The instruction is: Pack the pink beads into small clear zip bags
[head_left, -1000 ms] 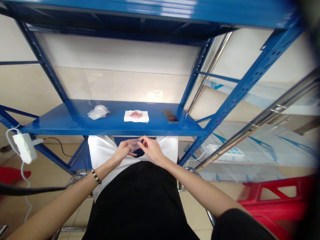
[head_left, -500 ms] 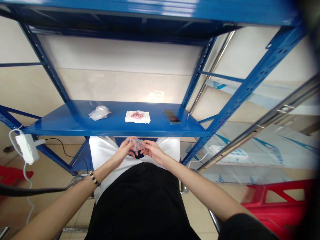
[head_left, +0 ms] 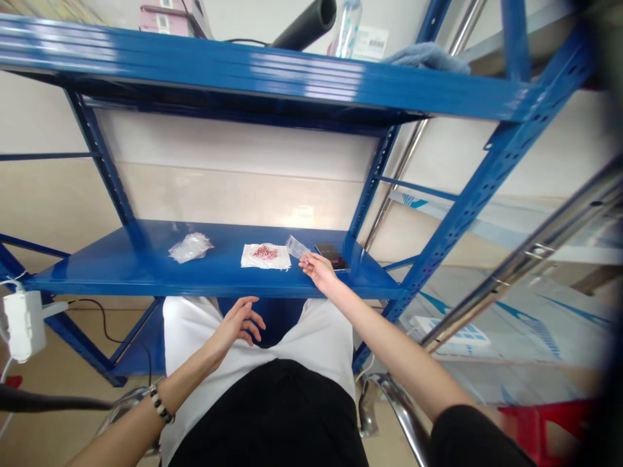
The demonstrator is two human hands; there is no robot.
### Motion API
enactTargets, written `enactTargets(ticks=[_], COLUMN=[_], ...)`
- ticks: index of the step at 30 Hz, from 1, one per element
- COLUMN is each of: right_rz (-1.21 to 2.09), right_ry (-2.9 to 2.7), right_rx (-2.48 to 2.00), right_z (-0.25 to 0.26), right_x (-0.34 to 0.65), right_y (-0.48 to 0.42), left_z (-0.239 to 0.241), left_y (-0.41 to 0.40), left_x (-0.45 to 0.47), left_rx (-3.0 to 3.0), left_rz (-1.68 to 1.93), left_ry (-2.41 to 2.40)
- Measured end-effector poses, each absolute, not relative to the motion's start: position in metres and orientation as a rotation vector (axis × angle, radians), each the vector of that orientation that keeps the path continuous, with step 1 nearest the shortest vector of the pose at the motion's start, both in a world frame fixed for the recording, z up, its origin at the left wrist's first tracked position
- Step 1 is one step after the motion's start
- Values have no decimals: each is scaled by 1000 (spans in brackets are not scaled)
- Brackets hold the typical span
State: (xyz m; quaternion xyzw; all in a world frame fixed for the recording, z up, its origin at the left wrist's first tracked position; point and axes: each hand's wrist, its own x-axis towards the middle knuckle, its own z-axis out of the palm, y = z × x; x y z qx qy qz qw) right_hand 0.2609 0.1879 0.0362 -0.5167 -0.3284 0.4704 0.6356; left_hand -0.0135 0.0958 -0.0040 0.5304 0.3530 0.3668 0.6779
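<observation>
Over the right part of the blue shelf [head_left: 146,272], my right hand [head_left: 317,270] pinches a small clear plastic bag [head_left: 296,247]. Something pinkish shows at the fingertips, too small to make out. Just left of the bag lies a white cloth or paper [head_left: 250,261] bearing a heap of small pink and reddish beads [head_left: 265,252]. Below the shelf's front edge, my left hand [head_left: 242,322] hovers above my lap, fingers apart and holding nothing. A pile of clear plastic bags [head_left: 191,248] rests at the shelf's left.
A dark flat item [head_left: 331,254], partly blurred out, lies behind my right hand. The upper shelf [head_left: 204,61] carries a black tube [head_left: 307,24], a bottle [head_left: 348,29] and a blue cloth [head_left: 428,57]. At far left hangs a white power adapter [head_left: 24,324].
Both hands held the clear bag over my lap before. My left hand has let go, and my right hand has carried the bag up and right over the shelf. The view has tilted up.
</observation>
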Motion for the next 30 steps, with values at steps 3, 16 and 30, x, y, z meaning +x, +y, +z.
enactTargets(ticks=[3,16,30], right_rz=[1008,907,608], right_ry=[-782,-1030,-1497], right_rx=[-1257,-1420,-1546], right_z=[47,64,46], right_x=[266,262,275], right_y=[224,316,369], left_z=[-9,-2,7], left_y=[95,83,80], left_x=[-12,-13,-10], left_rx=[1256,1309,1364], left_rz=[763,568,432], left_ry=[773,703,655])
